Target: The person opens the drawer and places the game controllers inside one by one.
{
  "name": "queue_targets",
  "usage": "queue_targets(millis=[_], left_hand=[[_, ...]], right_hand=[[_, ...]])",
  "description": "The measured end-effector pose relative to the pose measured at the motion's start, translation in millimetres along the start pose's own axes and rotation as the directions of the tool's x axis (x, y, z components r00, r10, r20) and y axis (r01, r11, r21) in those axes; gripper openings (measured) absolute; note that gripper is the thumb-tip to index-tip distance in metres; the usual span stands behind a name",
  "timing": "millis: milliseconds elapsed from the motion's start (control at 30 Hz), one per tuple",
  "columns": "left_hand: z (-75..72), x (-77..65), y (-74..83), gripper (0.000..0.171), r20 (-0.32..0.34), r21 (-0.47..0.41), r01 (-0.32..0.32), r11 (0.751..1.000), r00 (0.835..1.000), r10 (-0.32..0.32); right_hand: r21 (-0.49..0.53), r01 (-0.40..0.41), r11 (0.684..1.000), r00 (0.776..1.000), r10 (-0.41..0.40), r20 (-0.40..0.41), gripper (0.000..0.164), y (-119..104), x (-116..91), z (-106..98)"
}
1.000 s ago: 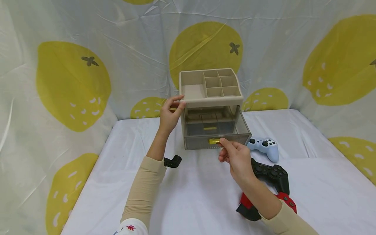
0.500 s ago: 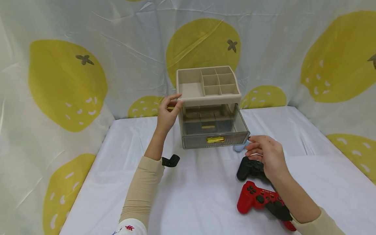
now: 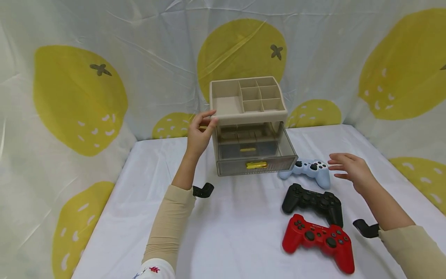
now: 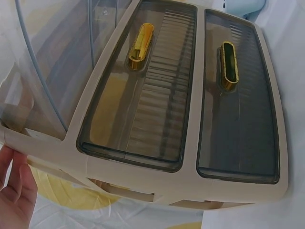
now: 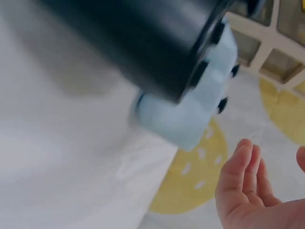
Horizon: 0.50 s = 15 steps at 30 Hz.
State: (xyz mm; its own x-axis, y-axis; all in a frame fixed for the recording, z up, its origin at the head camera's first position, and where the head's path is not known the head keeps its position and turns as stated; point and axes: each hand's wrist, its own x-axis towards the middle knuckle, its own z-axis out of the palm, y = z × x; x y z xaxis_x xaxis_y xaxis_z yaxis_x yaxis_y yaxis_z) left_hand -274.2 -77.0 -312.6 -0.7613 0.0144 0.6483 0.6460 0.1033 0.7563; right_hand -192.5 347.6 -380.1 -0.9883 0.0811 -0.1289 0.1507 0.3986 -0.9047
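A beige desktop drawer organizer stands at the back of the table. Its smoky clear top drawer, with a gold handle, is pulled out. My left hand grips the organizer's upper left front corner between thumb and forefinger. Two lower drawers sit flush in the left wrist view. My right hand hovers to the right, fingers loosely extended, with nothing in it. Nearest to it lies a light blue game controller, partly hidden by the drawer. A black controller and a red controller lie in front.
A white cloth covers the table. Behind it hangs a lemon-print curtain. The organizer's top has one large and several small compartments.
My right hand has let go of the drawer's gold handle and moved right, away from the drawer. All three controllers now show more fully. My left hand stays on the organizer's corner.
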Motion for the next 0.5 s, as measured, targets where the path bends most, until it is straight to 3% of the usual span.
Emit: queue_targets(millis=[100, 333, 500], left_hand=[[0.1, 0.6, -0.6, 0.026, 0.003, 0.000, 0.006, 1.000, 1.000, -0.006], [-0.2, 5.2, -35.0, 0.028, -0.001, -0.010, 0.008, 1.000, 1.000, -0.008], [0.5, 5.0, -39.8, 0.027, -0.007, -0.014, -0.004, 1.000, 1.000, 0.004]], right_hand=[[-0.040, -0.031, 0.999, 0.999, 0.032, 0.034, 0.069, 9, 8, -8], [-0.139, -0.071, 0.988, 0.990, 0.087, 0.114, 0.072, 25, 24, -14], [-0.140, -0.109, 0.984, 0.976, 0.133, 0.174, 0.073, 35, 31, -14]])
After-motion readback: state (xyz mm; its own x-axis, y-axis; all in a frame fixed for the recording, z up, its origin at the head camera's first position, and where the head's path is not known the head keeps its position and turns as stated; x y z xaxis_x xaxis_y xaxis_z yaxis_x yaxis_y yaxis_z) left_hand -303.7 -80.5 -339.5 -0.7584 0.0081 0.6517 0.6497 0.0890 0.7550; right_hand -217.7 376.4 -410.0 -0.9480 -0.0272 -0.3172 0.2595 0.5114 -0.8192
